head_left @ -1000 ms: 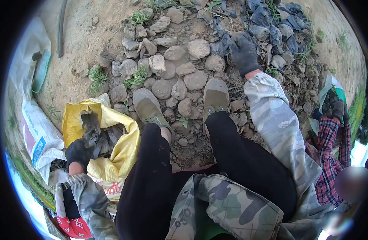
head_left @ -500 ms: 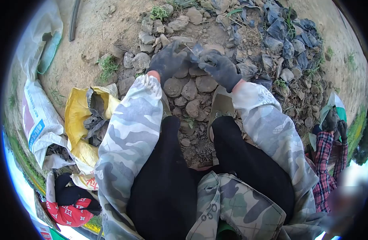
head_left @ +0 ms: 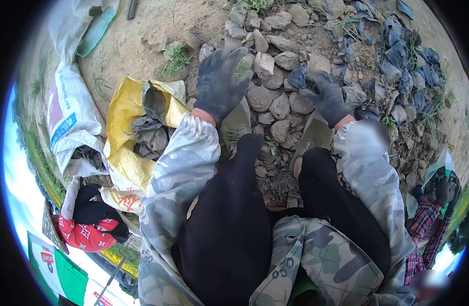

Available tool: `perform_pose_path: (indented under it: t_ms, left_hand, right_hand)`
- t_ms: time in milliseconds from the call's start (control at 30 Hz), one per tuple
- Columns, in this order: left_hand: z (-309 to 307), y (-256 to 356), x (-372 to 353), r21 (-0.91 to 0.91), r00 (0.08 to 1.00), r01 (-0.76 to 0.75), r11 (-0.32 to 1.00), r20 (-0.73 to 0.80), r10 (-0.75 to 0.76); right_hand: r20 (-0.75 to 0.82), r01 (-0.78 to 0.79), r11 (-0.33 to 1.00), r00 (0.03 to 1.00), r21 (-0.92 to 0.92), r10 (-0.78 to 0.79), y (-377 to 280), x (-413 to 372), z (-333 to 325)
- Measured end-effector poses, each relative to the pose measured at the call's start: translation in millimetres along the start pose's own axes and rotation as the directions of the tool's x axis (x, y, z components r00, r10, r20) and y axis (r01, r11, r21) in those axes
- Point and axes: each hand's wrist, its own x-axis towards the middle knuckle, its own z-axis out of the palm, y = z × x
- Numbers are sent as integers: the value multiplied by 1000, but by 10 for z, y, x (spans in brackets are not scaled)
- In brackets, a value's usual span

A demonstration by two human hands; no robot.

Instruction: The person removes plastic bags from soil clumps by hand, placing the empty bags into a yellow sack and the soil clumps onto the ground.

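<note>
My left hand [head_left: 220,84], in a dark glove, is over the stones on the left with its fingers apart and nothing visible in it. My right hand [head_left: 326,98], also gloved, has curled fingers at the edge of a crumpled dark plastic scrap [head_left: 297,77] and appears to hold it. Between and below the hands lie rounded stones [head_left: 260,99]. A paler angular stone [head_left: 264,65] sits just right of my left fingertips.
An open yellow sack [head_left: 123,127] with dark scraps inside and a white sack [head_left: 66,109] stand on the left. Dark plastic pieces [head_left: 397,53] cover rubble at upper right. A person in red [head_left: 89,232] is at lower left; another in plaid [head_left: 423,219] is at right.
My hands have moved apart; before, both were together at a plastic scrap. The left hand has opened, and the scrap is now beside my right fingers. The view has shifted, moving the surroundings rightward.
</note>
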Motion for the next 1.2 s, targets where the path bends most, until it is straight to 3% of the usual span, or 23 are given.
perform_pose_path:
  t_ms: [33, 167, 233, 300, 333, 367, 400, 433, 467, 500, 567, 600, 700, 767, 833, 867, 900, 967, 1000, 1100, 1133, 1167, 1200]
  left_hand:
    - [-168, -82, -98, 85, 993, -19, 996, -118, 29]
    - [-581, -1026, -835, 387, 941, 322, 864, -234, -246]
    - [-646, -1349, -1296, 314, 787, 613, 725, -160, -596]
    - [-623, -1526, -1722, 323, 729, 657, 681, -42, -683]
    - [-565, -1574, -1923, 366, 705, 659, 657, 3, -709]
    - [-519, -1610, -2128, 426, 660, 640, 640, 124, -741]
    - [-455, -1622, -2252, 476, 606, 614, 630, 229, -762]
    - [-352, -1606, -2340, 489, 446, 671, 558, 336, -830]
    - [-326, -1497, -2461, 503, 774, 423, 754, 231, -589]
    - [-310, -1432, -2478, 496, 774, 429, 755, 229, -590]
    - [-304, -1360, -2484, 416, 563, 559, 717, 445, -697]
    - [-225, -1461, -2596, 450, 683, 458, 767, 374, -627]
    - [-447, -1187, -2111, 500, 565, 477, 723, 455, -688]
    - [-62, -1867, -2690, 745, 915, 240, 622, 40, -401]
    - [-225, -1811, -2429, 701, 743, 313, 641, 240, -625]
    - [-326, -1682, -2269, 683, 646, 348, 642, 322, -692]
    - [-405, -1610, -2173, 681, 604, 355, 640, 356, -713]
    - [-515, -1434, -2019, 679, 547, 357, 642, 405, -732]
    - [-567, -1353, -1951, 679, 529, 357, 641, 419, -738]
    - [-753, -1106, -1729, 669, 512, 344, 659, 454, -729]
    - [-820, -1035, -1669, 664, 504, 334, 669, 474, -722]
    - [-884, -959, -1603, 662, 504, 333, 671, 477, -720]
    - [-946, -881, -1531, 699, 436, 377, 608, 445, -782]
  right_hand:
    - [4, 20, 999, 1000, 32, -20, 68, -11, 29]
    - [-64, 40, 998, 997, 40, -37, 36, 37, 53]
    - [-137, 33, 996, 990, 83, -21, 59, 57, 57]
    - [-116, 176, 970, 973, -168, -197, 306, 64, 63]
    - [135, -234, 946, 969, 225, 208, 256, 172, -93]
    - [140, -238, 947, 968, 218, 211, 158, 201, -138]
    - [165, -434, 589, 876, 682, 453, 44, 287, -170]
    - [312, -405, 21, 735, 914, 602, -18, 386, -204]
    - [354, -409, -46, 722, 911, 595, -12, 438, -218]
    - [352, -413, -37, 723, 910, 594, 24, 461, -209]
    - [498, -596, -141, 490, 790, 715, 186, 518, -149]
    - [586, -547, -301, 476, 781, 655, 259, 544, -122]
    - [612, -492, -377, 519, 785, 596, 325, 555, -87]
    - [608, -553, -327, 460, 767, 648, 343, 564, -162]
    - [686, -503, -467, 519, 727, 509, 364, 556, -165]
    - [565, -625, -204, 458, 754, 686, 162, 579, -197]
    - [567, -621, -211, 459, 755, 684, 157, 601, -228]
    - [662, -392, -579, 645, 715, 381, 194, 580, -296]
    - [595, -395, -452, 619, 800, 512, 111, 600, -321]
    - [634, -466, -430, 585, 773, 506, 253, 605, -284]
    - [593, -375, -498, 692, 782, 410, 174, 602, -320]
    - [593, -375, -497, 691, 783, 414, 197, 588, -314]
    - [571, -422, -388, 650, 820, 501, 235, 576, -288]
